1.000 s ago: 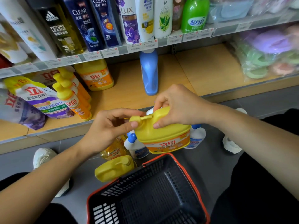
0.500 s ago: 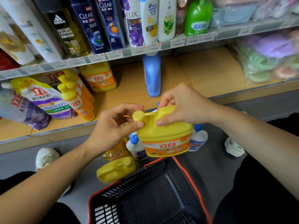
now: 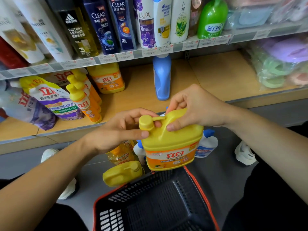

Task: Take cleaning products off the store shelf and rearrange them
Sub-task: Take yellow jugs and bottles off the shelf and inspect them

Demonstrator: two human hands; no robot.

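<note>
A yellow detergent jug (image 3: 170, 145) with an orange label hangs in the air above the far rim of a black shopping basket (image 3: 155, 200). My right hand (image 3: 195, 107) grips its handle from above. My left hand (image 3: 116, 130) pinches the jug's round yellow cap between thumb and fingers. On the lower shelf (image 3: 143, 95) stand another yellow jug (image 3: 106, 79), several yellow pump bottles (image 3: 83, 97), a purple and yellow refill pouch (image 3: 53, 100) and a blue bottle (image 3: 161, 77).
On the grey floor behind the basket lie a yellow jug on its side (image 3: 121, 174), a clear yellow bottle (image 3: 121, 154) and two white bottles with blue caps (image 3: 206, 144). The upper shelf holds shampoo bottles (image 3: 103, 25). Packed plastic goods (image 3: 281, 64) fill the right.
The jug has risen a little and come closer to me, still held by both hands. My left fingers have closed more around the cap.
</note>
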